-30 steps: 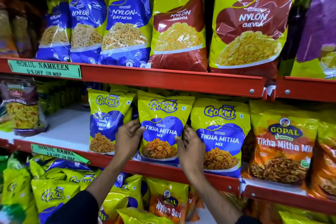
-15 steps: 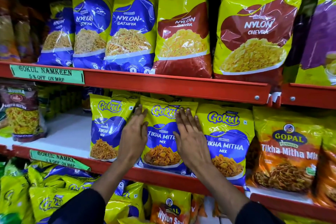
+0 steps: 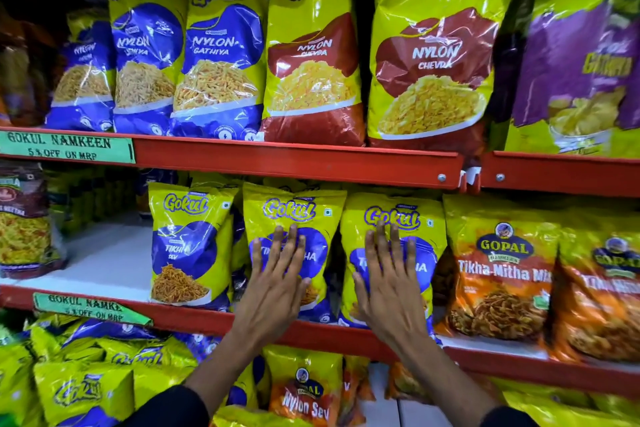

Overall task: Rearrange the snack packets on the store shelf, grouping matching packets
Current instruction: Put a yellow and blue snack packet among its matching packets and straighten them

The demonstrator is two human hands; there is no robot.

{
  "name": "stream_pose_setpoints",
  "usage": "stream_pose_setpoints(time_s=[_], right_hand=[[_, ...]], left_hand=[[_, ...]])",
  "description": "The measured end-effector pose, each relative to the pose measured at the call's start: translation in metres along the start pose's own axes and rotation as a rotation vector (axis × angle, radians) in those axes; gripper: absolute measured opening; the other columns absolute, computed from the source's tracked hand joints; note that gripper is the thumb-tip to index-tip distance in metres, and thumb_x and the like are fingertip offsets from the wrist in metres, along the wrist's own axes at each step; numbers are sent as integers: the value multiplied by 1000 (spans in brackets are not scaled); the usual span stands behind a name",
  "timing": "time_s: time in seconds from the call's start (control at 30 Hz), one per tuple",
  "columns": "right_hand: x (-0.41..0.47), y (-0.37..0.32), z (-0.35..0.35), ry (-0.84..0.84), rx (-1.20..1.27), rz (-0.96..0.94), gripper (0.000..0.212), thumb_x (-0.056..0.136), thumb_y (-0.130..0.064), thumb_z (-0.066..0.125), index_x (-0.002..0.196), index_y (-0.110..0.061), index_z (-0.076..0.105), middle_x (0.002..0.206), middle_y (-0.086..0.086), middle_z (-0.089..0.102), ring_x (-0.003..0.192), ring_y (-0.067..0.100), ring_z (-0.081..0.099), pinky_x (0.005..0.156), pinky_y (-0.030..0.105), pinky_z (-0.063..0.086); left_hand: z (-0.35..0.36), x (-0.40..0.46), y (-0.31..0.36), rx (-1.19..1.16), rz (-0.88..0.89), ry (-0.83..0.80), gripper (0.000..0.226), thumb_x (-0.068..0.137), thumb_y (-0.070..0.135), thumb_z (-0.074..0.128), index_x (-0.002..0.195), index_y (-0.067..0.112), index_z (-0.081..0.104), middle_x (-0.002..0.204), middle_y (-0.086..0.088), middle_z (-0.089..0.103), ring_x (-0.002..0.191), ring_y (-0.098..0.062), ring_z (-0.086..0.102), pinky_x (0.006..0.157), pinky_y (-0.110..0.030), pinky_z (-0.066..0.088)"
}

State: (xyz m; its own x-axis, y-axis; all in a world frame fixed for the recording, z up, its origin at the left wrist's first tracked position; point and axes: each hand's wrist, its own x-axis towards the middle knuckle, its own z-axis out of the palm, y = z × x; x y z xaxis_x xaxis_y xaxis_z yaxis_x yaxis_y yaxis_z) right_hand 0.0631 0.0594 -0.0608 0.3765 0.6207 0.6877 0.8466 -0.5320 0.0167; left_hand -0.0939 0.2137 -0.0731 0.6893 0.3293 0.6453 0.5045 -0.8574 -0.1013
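Two yellow-and-blue Gokul Tikha Mitha Mix packets stand side by side on the middle shelf. My left hand lies flat, fingers spread, on the front of the left packet. My right hand lies flat on the right packet. Neither hand grips anything. A Gokul Tikha Sev packet stands just left of them. Orange Gopal Tikha-Mitha Mix packets stand to the right.
The red shelf rail runs below the packets. Bare white shelf board lies left of the Sev packet. The top shelf holds Nylon Gathiya and Nylon Chevda packets. Below are loose Gokul packets and Gopal Nylon Sev.
Both hands left the sides of the middle Tikha Mitha packet and opened flat. The left now rests on that packet's front, the right shifted onto the packet beside it. The camera moved closer.
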Motion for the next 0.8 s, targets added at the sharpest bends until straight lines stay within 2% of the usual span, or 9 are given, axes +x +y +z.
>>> stream_pose_setpoints(time_s=[0.1,0.2,0.3,0.4,0.5,0.63,0.73,0.8], right_hand=[[-3,5,4,-25,6,-38,71,96,-45,40,154,-10,19,166,11,8,154,29,3,122,56,13],[-10,13,-7,14,65,-62,71,97,-48,40,155,-14,17,166,7,9,155,25,5,124,52,10],[-36,46,-18,82,92,-28,68,98,-44,39,155,-13,17,166,7,12,155,24,4,124,50,9],[-63,93,-19,116,52,57,64,98,-39,36,153,-9,24,164,8,14,155,22,6,123,50,14],[-80,137,-14,71,-6,133,63,96,-37,34,151,-7,29,162,7,20,151,29,22,122,52,16],[-93,180,-9,-3,-44,154,66,98,-41,36,154,-12,19,165,5,13,154,21,2,124,53,13],[-93,194,-9,-49,-38,123,67,99,-43,34,156,-16,11,165,1,5,154,17,-2,122,53,18],[-92,196,-10,-62,-19,118,68,99,-43,32,156,-15,8,166,2,-1,155,20,-3,122,53,18]], left_hand=[[3,1,2,33,-30,-22,71,99,41,40,157,11,12,168,-11,7,155,-34,2,119,-67,16],[-5,4,28,-28,-14,58,71,97,41,42,156,9,17,167,-11,14,156,-33,6,121,-62,13],[-9,10,81,-113,128,115,70,98,39,43,156,8,18,167,-11,11,156,-31,6,122,-59,9],[-7,17,133,-140,247,102,68,98,39,45,155,10,21,167,-9,11,156,-31,5,122,-58,7],[1,27,174,-78,339,55,68,96,40,45,155,13,24,167,-7,16,155,-30,10,120,-61,11],[19,38,204,-13,322,-24,72,93,41,50,155,14,24,167,-6,18,156,-28,7,117,-63,15],[31,43,209,62,319,-35,72,92,38,54,154,13,27,166,-7,22,154,-27,6,117,-63,14],[33,44,209,88,340,-28,70,93,37,51,154,13,25,166,-7,19,155,-27,-2,118,-62,11]])
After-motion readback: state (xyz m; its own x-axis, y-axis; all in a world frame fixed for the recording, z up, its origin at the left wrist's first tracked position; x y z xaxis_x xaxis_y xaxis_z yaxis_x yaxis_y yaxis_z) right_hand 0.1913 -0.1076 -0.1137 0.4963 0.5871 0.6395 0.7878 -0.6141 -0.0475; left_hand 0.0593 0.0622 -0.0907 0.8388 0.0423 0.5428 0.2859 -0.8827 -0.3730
